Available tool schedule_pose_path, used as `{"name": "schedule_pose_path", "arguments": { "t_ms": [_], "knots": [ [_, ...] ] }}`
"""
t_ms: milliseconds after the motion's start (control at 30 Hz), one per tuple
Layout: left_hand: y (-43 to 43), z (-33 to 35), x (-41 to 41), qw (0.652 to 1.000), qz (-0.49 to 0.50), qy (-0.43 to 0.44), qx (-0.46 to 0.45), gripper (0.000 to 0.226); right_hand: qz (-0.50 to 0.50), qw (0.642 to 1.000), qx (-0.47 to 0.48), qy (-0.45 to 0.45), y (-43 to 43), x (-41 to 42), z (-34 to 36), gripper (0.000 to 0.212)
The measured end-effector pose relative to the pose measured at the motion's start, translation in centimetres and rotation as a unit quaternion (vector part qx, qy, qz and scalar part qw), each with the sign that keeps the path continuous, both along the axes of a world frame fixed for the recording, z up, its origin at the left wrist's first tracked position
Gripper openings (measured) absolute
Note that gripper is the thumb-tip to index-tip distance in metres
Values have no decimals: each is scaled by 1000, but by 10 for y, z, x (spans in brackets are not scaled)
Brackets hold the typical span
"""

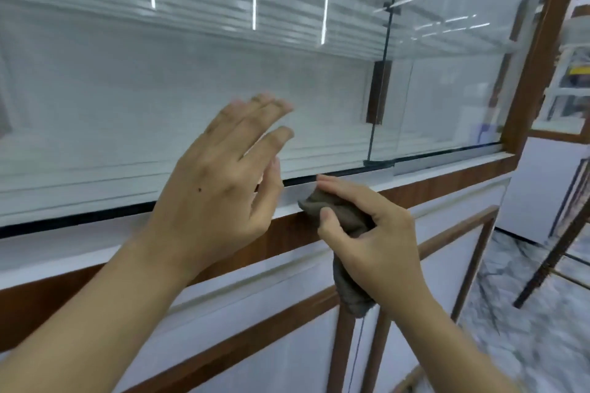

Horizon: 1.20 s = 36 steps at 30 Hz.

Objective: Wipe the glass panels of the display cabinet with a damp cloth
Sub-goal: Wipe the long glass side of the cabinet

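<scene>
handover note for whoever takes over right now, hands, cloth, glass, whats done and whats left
Left hand: open, fingers straight, raised in front of the wide glass panel; contact unclear.
Right hand: grips the bunched grey cloth at the white ledge below the glass.
Done: cannot tell; no wipe marks show.
Left: bring the cloth onto the glass and wipe the panels.

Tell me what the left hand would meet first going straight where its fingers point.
Most likely the glass panel just ahead of the left hand; how close they are is unclear.
</scene>
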<state>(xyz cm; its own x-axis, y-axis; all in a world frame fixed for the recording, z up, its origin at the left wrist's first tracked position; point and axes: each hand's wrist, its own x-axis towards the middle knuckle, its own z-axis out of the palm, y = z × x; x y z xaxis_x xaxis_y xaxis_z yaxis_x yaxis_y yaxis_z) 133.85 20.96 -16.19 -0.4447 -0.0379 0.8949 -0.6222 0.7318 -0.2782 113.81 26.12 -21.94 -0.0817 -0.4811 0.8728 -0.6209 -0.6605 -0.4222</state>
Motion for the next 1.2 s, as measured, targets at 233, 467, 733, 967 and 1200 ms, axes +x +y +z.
{"name": "schedule_pose_path", "arguments": {
  "t_ms": [233,467,733,967,1200],
  "knots": [
    [32,-7,10,976,-74,-3,205,30,66,968,233,-64,29,6,20,30],
    [78,-9,38,830,-22,61,554,39,98,903,410,-89,58,16,48,34],
    [169,35,88,685,72,109,717,45,142,828,540,-46,90,50,110,28],
    [267,85,146,601,135,177,768,57,255,774,579,37,142,128,163,23],
    [354,95,230,555,150,259,776,48,307,744,580,129,200,227,170,22]
  ]
}}
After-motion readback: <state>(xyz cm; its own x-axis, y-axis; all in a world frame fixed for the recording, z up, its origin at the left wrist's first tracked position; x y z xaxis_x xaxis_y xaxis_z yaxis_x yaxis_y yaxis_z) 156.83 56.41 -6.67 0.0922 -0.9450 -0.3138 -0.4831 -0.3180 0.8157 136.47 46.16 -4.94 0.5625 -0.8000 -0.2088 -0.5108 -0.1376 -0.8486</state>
